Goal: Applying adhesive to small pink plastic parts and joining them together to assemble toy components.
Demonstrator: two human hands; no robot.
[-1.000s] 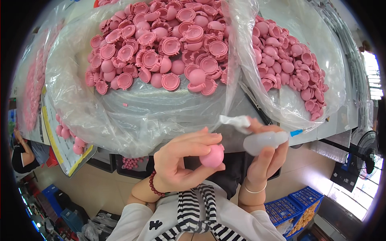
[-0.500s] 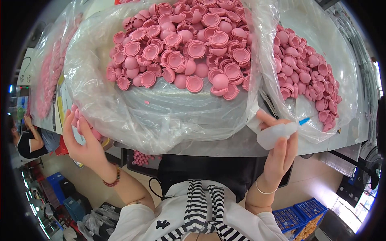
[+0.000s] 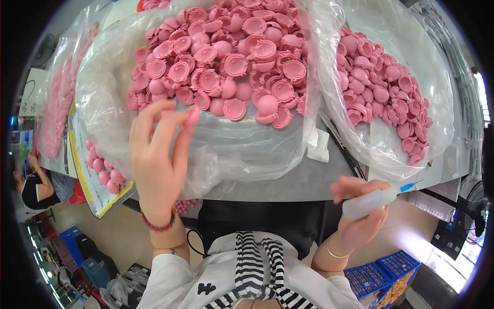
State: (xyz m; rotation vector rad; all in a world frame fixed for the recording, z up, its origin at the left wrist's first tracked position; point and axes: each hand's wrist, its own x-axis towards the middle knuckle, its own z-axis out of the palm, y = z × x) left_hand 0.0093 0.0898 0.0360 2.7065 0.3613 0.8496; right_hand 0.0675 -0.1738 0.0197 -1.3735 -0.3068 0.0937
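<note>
My left hand [image 3: 159,147] is over the clear plastic bag [image 3: 247,162], in front of a heap of pink round plastic shells [image 3: 231,67]. Its thumb and index finger pinch a small pink piece [image 3: 192,115], whose exact shape is too blurred to make out. A translucent white squeeze bottle [image 3: 363,204] with a blue needle tip [image 3: 406,187] lies tilted in my right hand [image 3: 363,226]. That hand is at the table's front edge, with the needle toward the right.
A second bag of pink shells [image 3: 383,95] lies at the right. Pink balls [image 3: 105,172] rest on a yellow-edged tray [image 3: 92,194] at the left. White tissue [image 3: 319,146] and dark tools [image 3: 343,147] lie between the bags. Another person [image 3: 36,185] works at far left.
My left hand has moved right from the pink balls to the bag's front and now pinches a pink piece. My right hand has shifted down and slightly right, still with the bottle.
</note>
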